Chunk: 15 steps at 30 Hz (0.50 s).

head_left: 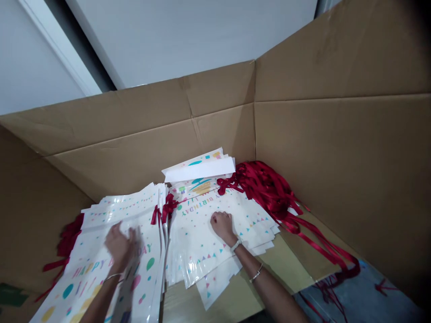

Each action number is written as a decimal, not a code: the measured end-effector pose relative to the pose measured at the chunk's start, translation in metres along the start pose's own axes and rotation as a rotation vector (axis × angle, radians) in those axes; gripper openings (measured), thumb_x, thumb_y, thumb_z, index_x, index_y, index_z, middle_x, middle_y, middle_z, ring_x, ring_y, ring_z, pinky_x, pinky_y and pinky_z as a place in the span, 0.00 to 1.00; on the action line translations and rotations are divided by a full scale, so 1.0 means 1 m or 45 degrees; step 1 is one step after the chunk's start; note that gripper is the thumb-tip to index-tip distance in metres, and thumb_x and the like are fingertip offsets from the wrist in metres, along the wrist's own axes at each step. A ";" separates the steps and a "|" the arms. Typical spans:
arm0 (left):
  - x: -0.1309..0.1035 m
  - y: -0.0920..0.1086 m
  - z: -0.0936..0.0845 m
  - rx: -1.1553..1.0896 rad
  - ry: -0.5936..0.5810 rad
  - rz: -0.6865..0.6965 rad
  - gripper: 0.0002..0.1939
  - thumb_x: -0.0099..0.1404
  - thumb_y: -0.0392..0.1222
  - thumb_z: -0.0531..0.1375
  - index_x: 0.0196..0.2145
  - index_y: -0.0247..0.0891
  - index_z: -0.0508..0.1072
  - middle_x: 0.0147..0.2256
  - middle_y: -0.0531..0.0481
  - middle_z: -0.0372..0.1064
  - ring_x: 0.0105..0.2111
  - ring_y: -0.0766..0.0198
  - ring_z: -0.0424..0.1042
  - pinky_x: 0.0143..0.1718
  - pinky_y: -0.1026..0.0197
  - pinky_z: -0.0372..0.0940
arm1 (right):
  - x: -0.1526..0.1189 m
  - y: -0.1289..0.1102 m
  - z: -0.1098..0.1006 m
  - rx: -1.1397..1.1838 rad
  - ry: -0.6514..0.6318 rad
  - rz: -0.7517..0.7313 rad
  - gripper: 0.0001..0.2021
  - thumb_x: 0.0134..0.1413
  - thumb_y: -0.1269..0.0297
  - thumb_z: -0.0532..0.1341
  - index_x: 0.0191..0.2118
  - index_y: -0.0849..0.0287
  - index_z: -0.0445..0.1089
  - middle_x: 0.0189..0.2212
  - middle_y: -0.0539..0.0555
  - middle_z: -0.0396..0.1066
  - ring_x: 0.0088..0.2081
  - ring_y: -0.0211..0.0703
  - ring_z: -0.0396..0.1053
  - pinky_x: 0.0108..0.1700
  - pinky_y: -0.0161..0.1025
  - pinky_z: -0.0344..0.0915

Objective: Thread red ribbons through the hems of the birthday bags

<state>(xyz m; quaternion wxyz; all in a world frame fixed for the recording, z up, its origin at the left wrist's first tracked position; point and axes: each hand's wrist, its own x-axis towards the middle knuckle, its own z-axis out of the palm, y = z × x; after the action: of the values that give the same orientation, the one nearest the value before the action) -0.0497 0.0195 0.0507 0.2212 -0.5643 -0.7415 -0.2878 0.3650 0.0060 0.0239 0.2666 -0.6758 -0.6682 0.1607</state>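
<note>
My left hand (119,244) is over the left stack of white printed birthday sheets (90,242), its fingers spread and slightly blurred, nothing held. On the right stack of similar sheets (202,233) rests my right hand (222,224), its fingers curled in; whether something small is inside is hidden. Small red bows (168,208) sit between the two stacks. A plain white folded strip (200,169) lies across the sheets at the back.
Tall cardboard walls (218,119) enclose the back and sides. A heap of red ribbon (269,186) lies at the right, its tails hanging over the front edge. More red ribbon (69,240) is at the left wall.
</note>
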 end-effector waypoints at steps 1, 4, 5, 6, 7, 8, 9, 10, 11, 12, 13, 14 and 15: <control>0.004 0.039 0.011 -0.114 -0.025 0.106 0.28 0.69 0.51 0.49 0.59 0.31 0.66 0.55 0.35 0.68 0.55 0.40 0.66 0.58 0.41 0.60 | 0.000 0.000 0.001 0.011 0.009 -0.004 0.10 0.64 0.68 0.57 0.38 0.56 0.77 0.40 0.53 0.78 0.47 0.44 0.69 0.48 0.40 0.51; 0.008 0.169 0.043 -0.453 -0.205 0.488 0.19 0.69 0.48 0.52 0.50 0.34 0.72 0.49 0.36 0.72 0.53 0.46 0.69 0.57 0.46 0.62 | 0.002 0.001 0.003 0.053 0.022 -0.007 0.10 0.64 0.68 0.57 0.38 0.57 0.77 0.40 0.55 0.78 0.47 0.44 0.69 0.48 0.40 0.51; 0.006 0.211 0.052 -0.555 -0.278 0.590 0.17 0.70 0.47 0.53 0.49 0.36 0.73 0.48 0.38 0.73 0.51 0.48 0.70 0.55 0.48 0.63 | 0.002 0.002 0.003 0.066 0.020 -0.006 0.10 0.63 0.68 0.57 0.38 0.57 0.77 0.40 0.54 0.78 0.47 0.44 0.69 0.48 0.40 0.51; 0.004 0.250 0.060 -0.651 -0.358 0.680 0.14 0.70 0.45 0.53 0.47 0.37 0.73 0.46 0.39 0.73 0.49 0.50 0.71 0.54 0.50 0.64 | 0.003 0.002 0.004 0.076 0.017 -0.004 0.10 0.63 0.68 0.58 0.38 0.57 0.77 0.40 0.54 0.78 0.47 0.45 0.70 0.48 0.41 0.51; 0.001 0.284 0.068 -0.725 -0.465 0.771 0.13 0.70 0.44 0.55 0.47 0.38 0.74 0.46 0.41 0.73 0.48 0.52 0.71 0.53 0.52 0.64 | 0.004 0.003 0.005 0.083 0.016 0.000 0.09 0.63 0.68 0.58 0.38 0.56 0.77 0.40 0.54 0.78 0.48 0.45 0.70 0.49 0.41 0.52; -0.002 0.314 0.074 -0.747 -0.543 0.820 0.11 0.69 0.43 0.58 0.47 0.39 0.74 0.45 0.42 0.74 0.48 0.53 0.71 0.52 0.52 0.65 | 0.005 0.003 0.005 0.090 0.016 0.004 0.09 0.62 0.68 0.58 0.39 0.56 0.78 0.40 0.54 0.79 0.48 0.45 0.70 0.49 0.41 0.52; -0.005 0.338 0.080 -0.731 -0.599 0.820 0.11 0.68 0.42 0.60 0.46 0.39 0.75 0.45 0.42 0.74 0.49 0.52 0.71 0.53 0.52 0.64 | 0.006 0.004 0.006 0.098 0.018 0.009 0.09 0.62 0.68 0.58 0.39 0.56 0.78 0.41 0.54 0.79 0.48 0.46 0.70 0.49 0.41 0.53; -0.007 0.357 0.085 -0.695 -0.657 0.774 0.10 0.66 0.42 0.62 0.45 0.39 0.76 0.45 0.41 0.74 0.49 0.51 0.71 0.53 0.52 0.63 | 0.007 0.004 0.007 0.108 0.021 0.015 0.10 0.62 0.68 0.58 0.40 0.57 0.78 0.41 0.54 0.79 0.48 0.46 0.70 0.50 0.42 0.53; -0.008 0.370 0.090 -0.652 -0.704 0.708 0.10 0.65 0.41 0.63 0.44 0.39 0.76 0.45 0.41 0.74 0.50 0.50 0.70 0.53 0.52 0.63 | 0.008 0.004 0.008 0.119 0.024 0.025 0.10 0.61 0.68 0.58 0.41 0.57 0.78 0.42 0.55 0.79 0.48 0.47 0.71 0.50 0.42 0.53; -0.008 0.379 0.094 -0.615 -0.744 0.637 0.09 0.64 0.40 0.64 0.42 0.38 0.77 0.44 0.40 0.74 0.50 0.49 0.70 0.53 0.52 0.62 | 0.009 0.005 0.009 0.132 0.025 0.035 0.10 0.61 0.68 0.58 0.41 0.57 0.78 0.42 0.55 0.79 0.49 0.47 0.71 0.51 0.43 0.54; -0.006 0.384 0.097 -0.591 -0.782 0.574 0.07 0.63 0.39 0.64 0.40 0.37 0.77 0.43 0.40 0.75 0.49 0.49 0.71 0.51 0.52 0.62 | 0.010 0.005 0.010 0.146 0.025 0.043 0.11 0.61 0.68 0.58 0.41 0.57 0.78 0.41 0.55 0.79 0.48 0.47 0.71 0.51 0.43 0.54; -0.004 0.386 0.100 -0.583 -0.817 0.533 0.06 0.63 0.39 0.64 0.38 0.37 0.77 0.41 0.40 0.75 0.48 0.49 0.72 0.50 0.52 0.63 | 0.010 0.005 0.011 0.158 0.025 0.049 0.11 0.60 0.69 0.58 0.41 0.57 0.78 0.41 0.55 0.79 0.48 0.47 0.71 0.51 0.43 0.54; 0.000 0.387 0.102 -0.592 -0.849 0.517 0.05 0.63 0.40 0.64 0.36 0.37 0.77 0.39 0.41 0.76 0.47 0.50 0.72 0.48 0.53 0.63 | 0.011 0.005 0.012 0.167 0.027 0.051 0.10 0.60 0.69 0.58 0.41 0.57 0.78 0.41 0.56 0.79 0.48 0.48 0.71 0.51 0.43 0.55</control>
<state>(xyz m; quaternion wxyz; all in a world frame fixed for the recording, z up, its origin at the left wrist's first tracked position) 0.3233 0.1647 0.0437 -0.1103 -0.7947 -0.5623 -0.2001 0.3631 0.0183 0.0125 0.3140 -0.6717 -0.6398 0.2023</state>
